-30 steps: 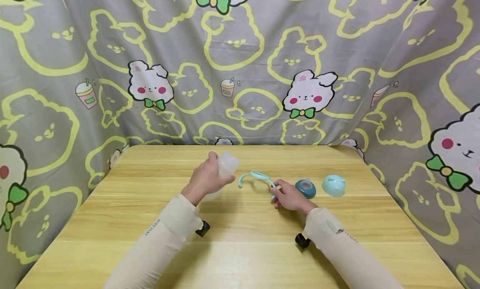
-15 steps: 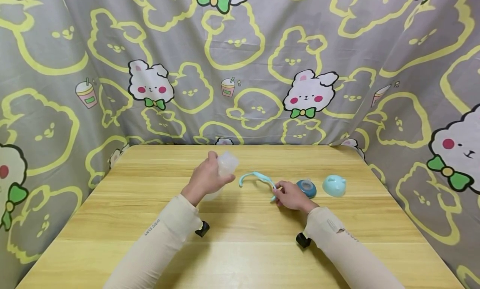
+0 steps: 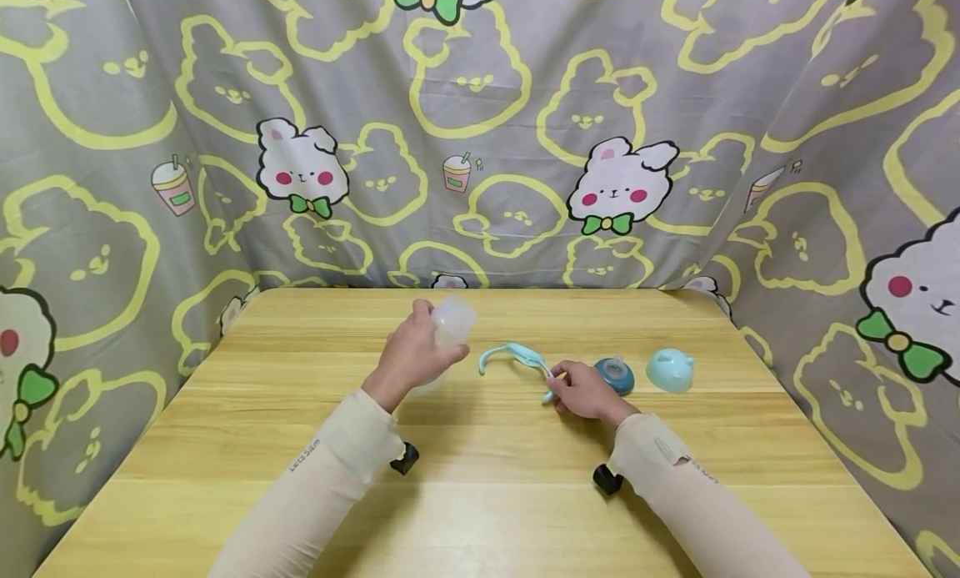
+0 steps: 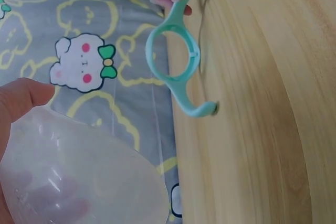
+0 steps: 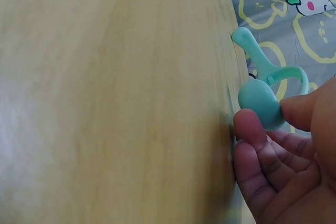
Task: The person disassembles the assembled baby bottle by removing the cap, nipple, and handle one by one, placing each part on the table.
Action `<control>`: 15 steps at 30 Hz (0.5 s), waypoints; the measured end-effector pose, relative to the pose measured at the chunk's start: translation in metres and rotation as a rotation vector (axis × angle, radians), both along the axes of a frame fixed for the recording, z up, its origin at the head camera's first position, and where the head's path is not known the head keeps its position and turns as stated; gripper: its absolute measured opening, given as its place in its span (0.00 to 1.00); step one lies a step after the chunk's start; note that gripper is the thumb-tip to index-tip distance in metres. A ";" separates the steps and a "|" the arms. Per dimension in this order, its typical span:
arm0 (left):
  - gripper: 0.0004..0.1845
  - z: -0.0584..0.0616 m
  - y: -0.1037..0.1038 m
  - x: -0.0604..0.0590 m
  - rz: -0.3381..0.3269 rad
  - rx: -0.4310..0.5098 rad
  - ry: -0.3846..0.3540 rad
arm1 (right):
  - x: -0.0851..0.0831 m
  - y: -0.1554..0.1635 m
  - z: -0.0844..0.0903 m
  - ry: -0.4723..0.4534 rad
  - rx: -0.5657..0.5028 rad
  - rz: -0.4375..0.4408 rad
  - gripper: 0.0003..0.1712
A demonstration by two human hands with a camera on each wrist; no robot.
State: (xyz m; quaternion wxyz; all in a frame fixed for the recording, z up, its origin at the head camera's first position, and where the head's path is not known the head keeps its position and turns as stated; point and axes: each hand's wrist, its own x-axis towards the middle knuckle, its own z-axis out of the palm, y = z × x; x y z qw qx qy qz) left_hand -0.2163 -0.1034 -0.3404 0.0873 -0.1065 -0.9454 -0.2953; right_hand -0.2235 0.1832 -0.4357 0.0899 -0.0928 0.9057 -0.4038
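Handle ring: a teal ring (image 3: pixel 516 354) with two curved arms, lying near the middle of the table (image 3: pixel 480 495); its near arm tip is lifted off the wood.
Right hand: the right hand (image 3: pixel 585 390) pinches that near arm tip between thumb and fingers, curled round it; the right wrist view shows the rounded tip (image 5: pixel 261 103) against the fingertips.
Left hand: the left hand (image 3: pixel 414 354) grips a clear plastic bottle (image 3: pixel 450 326), fingers wrapped round it, held off the wood just left of the ring and apart from it.
Bottle close up: in the left wrist view the bottle (image 4: pixel 79 177) is see-through; any marks on it are too blurred to read.
Beside the right hand: a dark blue round cap (image 3: pixel 615 375) just to its right, then a pale teal lid (image 3: pixel 671 369) with small ears, a little further right; the two are close but not touching.
Writing: the left sleeve (image 3: pixel 322 461) carries small dark lettering that looks like "LetsSam"; the mark on the right sleeve (image 3: pixel 675 469) is unreadable.
Edges and room: bare wood lies broad in front of both arms; the lid sits nearer the right edge, the far edge meets a bunny-print cloth (image 3: pixel 480 128).
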 end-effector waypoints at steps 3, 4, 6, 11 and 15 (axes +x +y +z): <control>0.40 -0.001 -0.001 0.000 0.003 -0.001 -0.010 | 0.000 0.000 -0.001 -0.001 -0.001 -0.001 0.15; 0.40 -0.001 -0.001 0.000 0.004 0.000 -0.014 | -0.001 0.000 -0.001 -0.002 -0.002 -0.001 0.15; 0.40 -0.002 -0.001 0.000 0.007 0.003 -0.020 | 0.000 0.000 -0.002 -0.004 -0.002 -0.001 0.15; 0.41 -0.004 -0.002 0.000 0.009 0.022 -0.018 | 0.001 0.000 -0.002 -0.020 -0.006 -0.024 0.17; 0.42 -0.005 -0.001 0.000 0.014 0.040 0.003 | 0.002 0.000 -0.001 -0.021 -0.024 -0.046 0.16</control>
